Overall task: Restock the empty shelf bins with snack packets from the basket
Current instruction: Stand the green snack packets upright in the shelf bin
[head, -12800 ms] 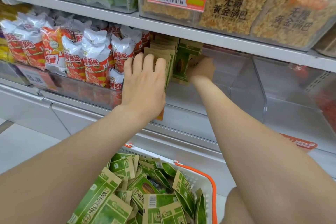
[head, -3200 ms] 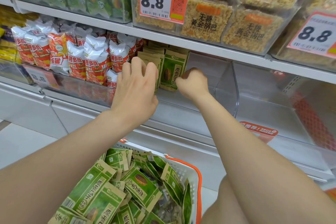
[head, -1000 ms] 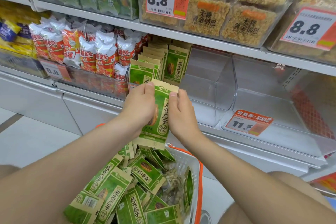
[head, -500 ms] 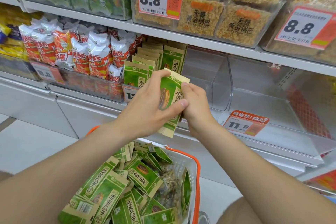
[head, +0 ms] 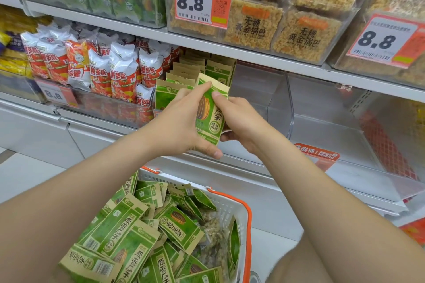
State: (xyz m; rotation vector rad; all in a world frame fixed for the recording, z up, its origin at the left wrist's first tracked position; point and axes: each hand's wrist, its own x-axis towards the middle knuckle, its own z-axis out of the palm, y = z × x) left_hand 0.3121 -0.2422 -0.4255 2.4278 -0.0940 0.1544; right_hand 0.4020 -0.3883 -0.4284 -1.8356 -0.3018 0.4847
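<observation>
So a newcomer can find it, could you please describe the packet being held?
Find the clear bin right of the red-and-white bags. In front of its upright green packets, the left hand and right hand hold one green packet, the only one in the air.

Above the left hand [head: 181, 122], a price tag [head: 203, 3] read "8.8". Up and right of the right hand [head: 241, 122], a second tag [head: 386, 40] also read "8.8". Packs [head: 250, 27] between them read "无糖黄金锅巴". The green packet [head: 208, 112] in both hands showed "子". An orange tag [head: 316, 155] lower right read "RECOMMEND".
</observation>
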